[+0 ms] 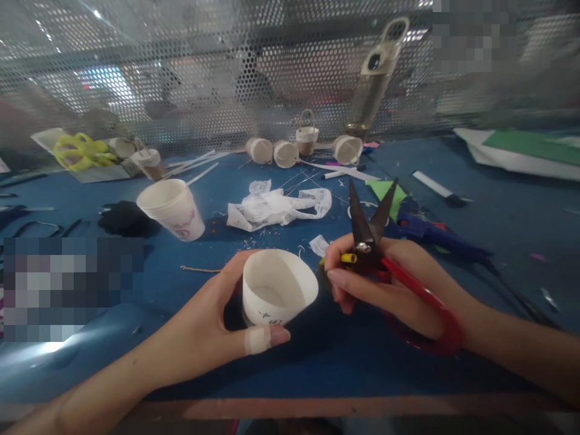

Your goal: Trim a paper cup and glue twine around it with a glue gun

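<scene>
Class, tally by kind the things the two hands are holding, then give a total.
paper cup, in the left hand: 1
scissors, in the right hand: 1
Total: 2

On table (521, 229), front centre: cut cup (277, 289), gripped in left hand (212, 326). Just right of it, apart: scissors (376, 241) in right hand (385, 284), blades pointing rearward. Behind cut cup: crumpled wrap (276, 205); left of that, stacked cups (174, 209). Right of scissors: glue gun (430, 232). Along rear edge, before mesh screen (226, 72): row of small baskets (285, 153). Far left rear: second scissors (81, 151).
</scene>
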A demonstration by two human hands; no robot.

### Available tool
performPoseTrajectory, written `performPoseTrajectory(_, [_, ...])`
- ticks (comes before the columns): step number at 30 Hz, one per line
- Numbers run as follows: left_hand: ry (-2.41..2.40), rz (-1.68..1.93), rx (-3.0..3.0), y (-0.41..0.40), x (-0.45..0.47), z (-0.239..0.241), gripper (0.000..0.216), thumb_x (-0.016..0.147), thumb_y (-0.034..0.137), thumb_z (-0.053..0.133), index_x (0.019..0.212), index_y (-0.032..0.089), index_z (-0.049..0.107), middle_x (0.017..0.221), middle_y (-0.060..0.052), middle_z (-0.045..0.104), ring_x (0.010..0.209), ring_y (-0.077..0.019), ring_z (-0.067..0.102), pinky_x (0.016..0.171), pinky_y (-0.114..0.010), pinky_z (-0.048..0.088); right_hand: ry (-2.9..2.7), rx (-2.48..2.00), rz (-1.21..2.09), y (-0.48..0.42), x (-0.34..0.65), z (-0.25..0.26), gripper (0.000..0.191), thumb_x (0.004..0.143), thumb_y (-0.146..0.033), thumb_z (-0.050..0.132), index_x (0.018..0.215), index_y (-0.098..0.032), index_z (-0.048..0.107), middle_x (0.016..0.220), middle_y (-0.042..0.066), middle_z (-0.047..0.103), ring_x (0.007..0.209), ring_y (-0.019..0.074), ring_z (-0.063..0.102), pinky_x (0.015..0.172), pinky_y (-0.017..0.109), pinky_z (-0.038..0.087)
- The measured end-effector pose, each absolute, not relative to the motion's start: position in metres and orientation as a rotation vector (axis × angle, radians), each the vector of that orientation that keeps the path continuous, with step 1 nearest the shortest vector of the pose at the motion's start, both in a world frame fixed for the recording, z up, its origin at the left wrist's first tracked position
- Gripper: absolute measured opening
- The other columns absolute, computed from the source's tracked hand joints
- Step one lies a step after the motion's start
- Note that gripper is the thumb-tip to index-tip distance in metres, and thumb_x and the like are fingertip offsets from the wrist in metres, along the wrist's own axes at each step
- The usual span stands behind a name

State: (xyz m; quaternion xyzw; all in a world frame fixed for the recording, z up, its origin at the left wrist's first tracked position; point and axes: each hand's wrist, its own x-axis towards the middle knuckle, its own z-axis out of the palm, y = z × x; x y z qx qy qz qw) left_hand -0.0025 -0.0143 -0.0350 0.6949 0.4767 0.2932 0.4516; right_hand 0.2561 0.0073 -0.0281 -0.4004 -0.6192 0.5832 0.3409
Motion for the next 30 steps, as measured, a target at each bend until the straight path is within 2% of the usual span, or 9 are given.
performPoseTrajectory(7, [1.158, 0.732, 1.701, -0.015, -0.003, -0.037, 0.062, 0.075, 0.045, 0.087, 0.129, 0.034, 0.059, 0.113, 0.000, 0.066, 0.101, -0.0228, 0.063, 0.099, -0.039, 0.049, -1.627, -1.065, 1.486, 0.010, 0.255, -0.030, 0.004, 0.091, -0.019, 0.069, 0.092, -0.021, 0.066, 0.069, -0.005, 0.067, 0.060, 0.0083, 0.068, 0.058, 0.015, 0.059])
performPoseTrajectory(15, [1.140, 0.729, 1.703, -0.016, -0.003, -0.036, 0.062, 0.075, 0.042, 0.088, 0.129, 0.035, 0.059, 0.106, 0.002, 0.066, 0.097, -0.0211, 0.063, 0.097, -0.037, 0.051, -1.717, -1.130, 1.362, 0.007, 0.251, -0.025, 0.007, 0.085, -0.021, 0.072, 0.087, -0.021, 0.066, 0.065, -0.004, 0.067, 0.056, 0.0119, 0.068, 0.054, 0.019, 0.059])
performPoseTrajectory(20, [1.068, 0.807, 1.775, -0.016, -0.003, -0.038, 0.061, 0.075, 0.039, 0.088, 0.128, 0.039, 0.059, 0.117, 0.004, 0.067, 0.107, -0.0211, 0.063, 0.096, -0.032, 0.052, -1.812, -1.181, 1.197, 0.006, 0.251, -0.026, 0.006, 0.083, -0.020, 0.069, 0.088, -0.023, 0.067, 0.063, -0.004, 0.067, 0.056, 0.0107, 0.067, 0.055, 0.017, 0.057])
performPoseTrajectory(25, [0.969, 0.756, 1.958, -0.012, -0.009, -0.040, 0.066, 0.080, 0.034, 0.085, 0.136, 0.039, 0.051, 0.130, -0.001, 0.062, 0.116, -0.0239, 0.062, 0.098, -0.033, 0.053, -1.891, -1.212, 0.992, 0.005, 0.246, -0.023, 0.006, 0.083, -0.027, 0.065, 0.080, -0.022, 0.066, 0.058, -0.003, 0.065, 0.050, 0.0113, 0.063, 0.049, 0.019, 0.054])
performPoseTrajectory(30, [0.922, 0.723, 2.099, -0.009, -0.012, -0.038, 0.068, 0.081, 0.031, 0.085, 0.136, 0.042, 0.046, 0.129, -0.001, 0.057, 0.112, -0.0227, 0.062, 0.091, -0.032, 0.055, -2.075, -1.159, 0.706, 0.007, 0.251, -0.029, 0.005, 0.084, -0.024, 0.061, 0.083, -0.022, 0.065, 0.062, -0.002, 0.067, 0.050, 0.0122, 0.061, 0.050, 0.022, 0.049])
